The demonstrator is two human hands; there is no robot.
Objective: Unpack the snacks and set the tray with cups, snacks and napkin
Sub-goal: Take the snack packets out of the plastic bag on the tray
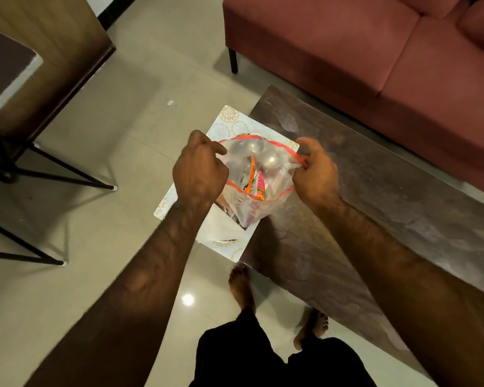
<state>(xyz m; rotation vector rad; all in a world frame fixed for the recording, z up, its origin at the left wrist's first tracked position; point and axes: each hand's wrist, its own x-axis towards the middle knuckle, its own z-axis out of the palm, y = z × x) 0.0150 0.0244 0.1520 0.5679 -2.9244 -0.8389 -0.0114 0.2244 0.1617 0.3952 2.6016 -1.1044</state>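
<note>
A clear plastic zip bag (274,177) with a red seal strip hangs above the tray, its mouth pulled wide. My left hand (199,169) pinches the bag's left rim and my right hand (315,174) pinches the right rim. Inside I see shiny metal cups (271,159) and pink and orange snack packets (259,185). Underneath lies a white tray (227,127) with gold floral patterns, resting on the left end of the dark table and overhanging its edge. A white napkin (221,227) lies on the tray's near part.
The dark wooden coffee table (375,205) runs off to the right. A pink-red sofa (361,51) stands behind it. Black metal chair legs (53,169) and a wooden cabinet (53,51) are at the left. My bare feet (242,286) stand on the tiled floor.
</note>
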